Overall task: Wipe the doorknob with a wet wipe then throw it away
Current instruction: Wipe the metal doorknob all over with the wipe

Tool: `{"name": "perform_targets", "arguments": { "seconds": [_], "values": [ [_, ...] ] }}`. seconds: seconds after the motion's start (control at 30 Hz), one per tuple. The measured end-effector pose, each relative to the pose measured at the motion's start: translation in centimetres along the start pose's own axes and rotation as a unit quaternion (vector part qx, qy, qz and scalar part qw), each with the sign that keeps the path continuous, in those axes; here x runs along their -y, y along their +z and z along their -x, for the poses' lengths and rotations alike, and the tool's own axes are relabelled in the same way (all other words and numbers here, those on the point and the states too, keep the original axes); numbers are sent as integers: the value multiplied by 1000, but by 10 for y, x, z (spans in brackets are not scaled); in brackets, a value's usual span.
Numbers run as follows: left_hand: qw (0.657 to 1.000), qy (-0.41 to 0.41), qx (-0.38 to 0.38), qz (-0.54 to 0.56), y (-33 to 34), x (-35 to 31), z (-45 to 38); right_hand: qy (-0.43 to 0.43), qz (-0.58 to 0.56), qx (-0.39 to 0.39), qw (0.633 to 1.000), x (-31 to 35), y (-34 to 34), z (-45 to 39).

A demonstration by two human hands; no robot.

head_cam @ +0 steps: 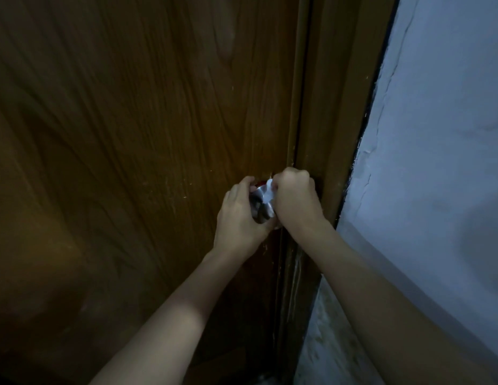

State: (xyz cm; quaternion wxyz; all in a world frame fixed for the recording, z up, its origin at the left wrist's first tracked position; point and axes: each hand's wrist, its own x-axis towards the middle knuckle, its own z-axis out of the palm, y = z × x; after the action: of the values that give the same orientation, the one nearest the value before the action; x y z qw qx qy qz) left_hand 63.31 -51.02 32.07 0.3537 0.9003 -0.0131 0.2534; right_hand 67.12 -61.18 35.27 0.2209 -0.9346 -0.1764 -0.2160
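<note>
Presently: round metal doorknob [261,208], set at the latch edge of a brown wood-grain door [131,134], is cupped from the left by the left hand [239,215], fingers curled around it, while the right hand [293,197], closed in a fist, presses a crumpled white wet wipe [268,193] against its right face. Status, by judgement: wiping under way, disposal outstanding, no bin visible. Markings: no brand, label or writing legible on knob, wipe, door frame [339,120] or pale wall [436,134].

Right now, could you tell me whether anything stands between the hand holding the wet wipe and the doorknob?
Nothing visible does. The right hand presses the wet wipe straight against the metal doorknob, while the left hand cups the knob from the other side, clear of the wipe. No bin is in view.
</note>
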Motion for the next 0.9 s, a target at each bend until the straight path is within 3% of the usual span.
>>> {"name": "perform_targets", "arguments": {
  "seconds": [0.2,0.37,0.5,0.7,0.9],
  "values": [
    [1000,7,3,5,-4,0,0,-72,-36,-63,995,3,4,6],
    [1000,-2,5,-11,-2,-2,0,2,-28,-46,999,-4,7,6],
    [1000,4,9,-14,-2,0,0,-83,-77,-4,994,-6,10,15],
    [1000,11,2,-20,-2,2,0,-2,-142,29,990,-5,9,30],
    [1000,23,-4,-13,-3,1,-2,-37,-110,19,993,3,20,40]
  ]
}}
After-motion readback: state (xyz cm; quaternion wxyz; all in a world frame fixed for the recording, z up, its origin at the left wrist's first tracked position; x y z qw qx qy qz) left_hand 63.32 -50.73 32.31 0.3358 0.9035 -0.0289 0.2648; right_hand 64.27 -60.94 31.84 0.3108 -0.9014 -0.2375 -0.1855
